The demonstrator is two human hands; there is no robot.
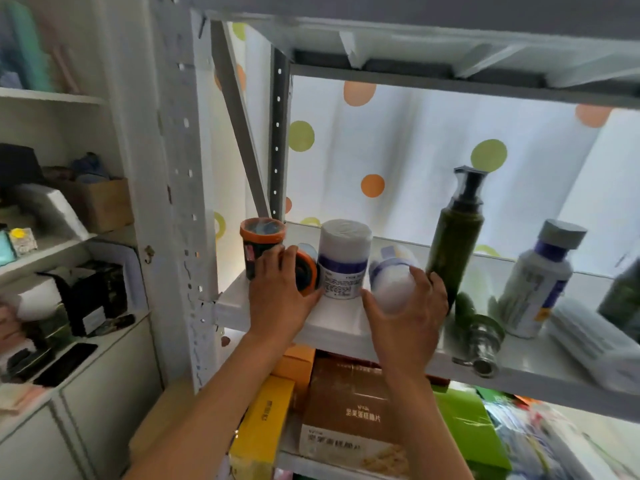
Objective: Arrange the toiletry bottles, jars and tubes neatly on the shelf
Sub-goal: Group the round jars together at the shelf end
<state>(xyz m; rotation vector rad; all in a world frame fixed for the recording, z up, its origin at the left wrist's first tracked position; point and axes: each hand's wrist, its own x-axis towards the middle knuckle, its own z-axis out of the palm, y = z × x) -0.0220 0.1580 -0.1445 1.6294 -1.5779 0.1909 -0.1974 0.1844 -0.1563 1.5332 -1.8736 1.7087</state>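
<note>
Two bare forearms in view, no sleeves visible up to the frame edge. Left hand [277,289] and right hand [407,317] both bare: no gloves, no rings, no watch or wristband seen. Fingernails short and unpainted where visible. No markings or cables on either arm. Nothing else of the body in frame.

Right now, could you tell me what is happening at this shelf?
A person is tidying toiletries on a white shelf. The left hand grips an orange-rimmed jar lying on its side, beside an upright dark jar with an orange lid. The right hand holds a white and purple bottle lying down. Between them stands a white jar with a purple band. Further right, a green pump bottle and a white bottle with a grey cap stand upright, and another pump bottle lies on its side.
</note>
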